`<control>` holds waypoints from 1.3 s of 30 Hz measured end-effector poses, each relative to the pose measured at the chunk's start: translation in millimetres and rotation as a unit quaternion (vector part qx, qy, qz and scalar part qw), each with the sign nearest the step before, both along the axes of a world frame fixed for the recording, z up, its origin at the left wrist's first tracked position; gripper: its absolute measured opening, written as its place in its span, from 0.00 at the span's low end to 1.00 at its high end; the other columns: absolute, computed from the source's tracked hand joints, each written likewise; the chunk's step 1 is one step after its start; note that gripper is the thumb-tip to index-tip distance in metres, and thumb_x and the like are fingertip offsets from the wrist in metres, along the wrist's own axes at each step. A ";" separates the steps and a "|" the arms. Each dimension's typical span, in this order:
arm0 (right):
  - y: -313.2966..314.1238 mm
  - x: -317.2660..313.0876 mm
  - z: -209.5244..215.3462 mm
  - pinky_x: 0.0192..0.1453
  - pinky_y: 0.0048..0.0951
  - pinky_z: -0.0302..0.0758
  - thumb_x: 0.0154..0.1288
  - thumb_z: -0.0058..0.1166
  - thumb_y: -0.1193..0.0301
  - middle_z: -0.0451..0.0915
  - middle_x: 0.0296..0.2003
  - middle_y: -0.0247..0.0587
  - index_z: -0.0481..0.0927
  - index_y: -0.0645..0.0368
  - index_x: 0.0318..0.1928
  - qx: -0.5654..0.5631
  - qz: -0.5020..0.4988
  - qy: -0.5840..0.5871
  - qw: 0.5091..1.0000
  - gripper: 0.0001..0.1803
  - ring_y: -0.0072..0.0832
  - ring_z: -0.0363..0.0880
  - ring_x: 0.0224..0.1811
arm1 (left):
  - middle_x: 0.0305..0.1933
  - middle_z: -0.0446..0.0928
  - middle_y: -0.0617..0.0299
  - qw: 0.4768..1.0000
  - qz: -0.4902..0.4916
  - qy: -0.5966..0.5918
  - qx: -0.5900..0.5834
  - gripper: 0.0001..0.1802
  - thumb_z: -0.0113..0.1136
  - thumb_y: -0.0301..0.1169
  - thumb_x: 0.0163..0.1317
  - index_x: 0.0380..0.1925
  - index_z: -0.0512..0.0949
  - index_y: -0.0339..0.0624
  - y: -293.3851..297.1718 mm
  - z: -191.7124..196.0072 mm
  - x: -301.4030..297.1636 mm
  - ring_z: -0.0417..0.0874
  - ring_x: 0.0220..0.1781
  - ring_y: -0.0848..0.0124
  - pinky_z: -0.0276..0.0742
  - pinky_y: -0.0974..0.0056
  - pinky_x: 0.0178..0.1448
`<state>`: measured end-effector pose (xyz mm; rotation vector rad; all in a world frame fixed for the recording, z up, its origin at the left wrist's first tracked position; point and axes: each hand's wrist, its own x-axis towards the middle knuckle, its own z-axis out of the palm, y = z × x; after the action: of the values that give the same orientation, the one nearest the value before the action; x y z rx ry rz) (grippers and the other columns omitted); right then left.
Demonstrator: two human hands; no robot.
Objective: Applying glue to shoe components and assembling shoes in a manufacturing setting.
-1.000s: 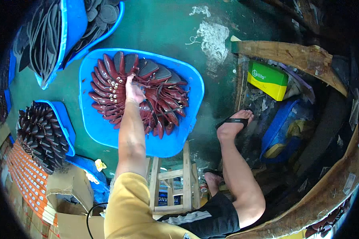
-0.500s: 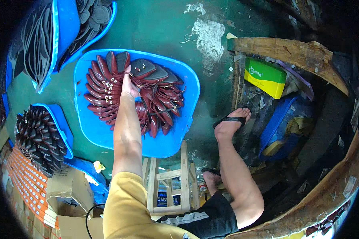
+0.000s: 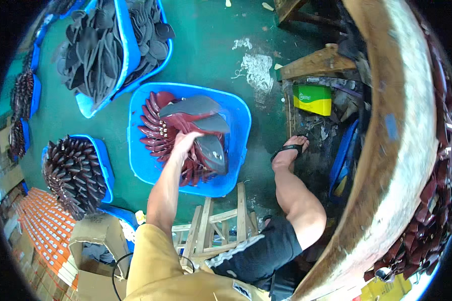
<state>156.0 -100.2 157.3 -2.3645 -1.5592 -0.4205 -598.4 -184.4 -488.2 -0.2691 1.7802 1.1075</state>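
Observation:
My left hand (image 3: 185, 144), at the end of a yellow sleeve, reaches into a blue plastic tub (image 3: 240, 160). Its fingers are closed on dark-red, shiny shoe uppers (image 3: 178, 123) with straps. Several grey sole-shaped pieces (image 3: 212, 152) stick out around the hand, smeared by motion; how many of the pieces it holds is hidden. To its left, more dark-red uppers (image 3: 150, 131) with pointed toes and small metallic bits stand fanned in a curve. My right hand is not in view.
Nearby tubs hold grey soles (image 3: 93, 45) and dark pointed shoe parts (image 3: 75, 175). A wooden stool (image 3: 213, 228) stands near my leg (image 3: 299, 195). A worn bench edge (image 3: 386, 150) curves at right, with dark-red pieces (image 3: 427, 220) beyond. A green-yellow box (image 3: 312, 99) lies under wood.
My left hand has moved down and inward in the tub, and grey soles around it have shifted. The view has swung, bringing the bench edge at right into sight.

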 end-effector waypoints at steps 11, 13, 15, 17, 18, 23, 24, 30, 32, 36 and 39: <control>-126.6 104.4 -53.6 0.46 0.34 0.85 0.76 0.53 0.55 0.86 0.50 0.49 0.79 0.68 0.57 0.144 0.141 0.064 0.977 0.26 0.34 0.87 0.46 | 0.43 0.84 0.44 0.818 -0.378 0.420 -0.106 0.38 0.81 0.47 0.36 0.45 0.78 0.35 -5.4 271.0 79.8 0.86 0.48 0.46 0.81 0.50 0.55; -143.0 105.4 -67.8 0.34 0.21 0.74 0.73 0.57 0.67 0.86 0.44 0.48 0.83 0.66 0.52 0.314 0.008 0.424 0.850 0.15 0.24 0.81 0.35 | 0.39 0.84 0.46 0.790 -0.342 0.509 -0.024 0.34 0.83 0.44 0.36 0.40 0.79 0.35 -5.2 325.3 77.7 0.87 0.43 0.47 0.82 0.51 0.52; -148.4 80.0 -77.8 0.25 0.17 0.61 0.77 0.54 0.66 0.81 0.30 0.36 0.84 0.64 0.44 0.361 0.039 0.468 0.806 0.13 0.15 0.69 0.24 | 0.40 0.84 0.45 0.812 -0.308 0.463 0.176 0.31 0.84 0.42 0.37 0.37 0.80 0.35 16.1 384.2 85.1 0.87 0.44 0.49 0.81 0.51 0.52; -174.6 70.3 -81.7 0.23 0.17 0.61 0.78 0.53 0.67 0.76 0.25 0.33 0.83 0.64 0.43 0.431 0.012 0.474 0.768 0.12 0.14 0.66 0.21 | 0.41 0.83 0.45 0.707 -0.407 0.548 0.186 0.32 0.83 0.43 0.37 0.38 0.79 0.35 57.3 469.3 112.6 0.85 0.45 0.48 0.80 0.50 0.52; -186.5 66.0 -82.3 0.23 0.17 0.61 0.78 0.53 0.66 0.76 0.25 0.34 0.82 0.65 0.44 0.439 0.001 0.468 0.767 0.13 0.14 0.67 0.21 | 0.42 0.81 0.44 0.605 -0.467 0.625 0.159 0.33 0.83 0.43 0.37 0.40 0.79 0.34 75.9 510.5 129.3 0.83 0.47 0.48 0.79 0.49 0.52; -262.4 74.3 -101.1 0.22 0.16 0.65 0.79 0.52 0.64 0.79 0.27 0.36 0.81 0.63 0.45 0.515 -0.031 0.516 0.683 0.13 0.15 0.71 0.21 | 0.49 0.82 0.55 0.245 -0.629 0.712 0.193 0.40 0.76 0.44 0.35 0.53 0.77 0.43 168.3 631.6 240.3 0.80 0.55 0.53 0.75 0.43 0.54; -277.4 78.6 -108.4 0.22 0.17 0.65 0.78 0.52 0.63 0.80 0.27 0.35 0.81 0.62 0.46 0.524 -0.027 0.539 0.658 0.13 0.15 0.71 0.22 | 0.51 0.83 0.61 0.194 -0.670 0.701 0.147 0.40 0.74 0.40 0.35 0.55 0.76 0.48 177.2 655.1 286.2 0.79 0.58 0.57 0.73 0.39 0.57; -322.3 50.4 -120.9 0.21 0.18 0.66 0.77 0.53 0.61 0.79 0.25 0.37 0.80 0.61 0.43 0.572 -0.104 0.544 0.606 0.15 0.17 0.71 0.19 | 0.46 0.82 0.78 -0.417 -0.642 0.633 0.115 0.26 0.73 0.42 0.50 0.51 0.78 0.65 243.6 617.2 486.0 0.79 0.58 0.72 0.64 0.45 0.63; -320.7 40.1 -119.5 0.20 0.18 0.66 0.76 0.54 0.61 0.79 0.24 0.36 0.80 0.61 0.42 0.576 -0.126 0.554 0.587 0.14 0.17 0.70 0.18 | 0.47 0.83 0.81 -0.525 -0.612 0.564 0.179 0.15 0.64 0.42 0.63 0.50 0.79 0.70 251.2 572.2 537.9 0.79 0.59 0.76 0.57 0.45 0.68; -337.8 36.3 -119.9 0.19 0.19 0.64 0.76 0.55 0.60 0.79 0.23 0.35 0.81 0.60 0.44 0.578 -0.150 0.550 0.583 0.15 0.16 0.69 0.18 | 0.58 0.79 0.81 -0.682 -0.496 0.514 0.160 0.15 0.51 0.41 0.72 0.55 0.79 0.70 237.1 498.1 600.1 0.73 0.69 0.75 0.30 0.35 0.83; -352.1 45.7 -129.5 0.20 0.19 0.64 0.77 0.55 0.60 0.79 0.23 0.35 0.81 0.61 0.44 0.578 -0.168 0.530 0.597 0.15 0.16 0.70 0.18 | 0.71 0.71 0.76 -0.645 -0.507 0.550 0.160 0.19 0.50 0.43 0.72 0.61 0.76 0.68 204.0 523.0 594.5 0.63 0.78 0.72 0.24 0.34 0.84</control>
<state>201.7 -452.3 27.8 -1.2274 -0.0586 0.0250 -4.0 19.5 34.8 -1.8923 0.5375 0.8931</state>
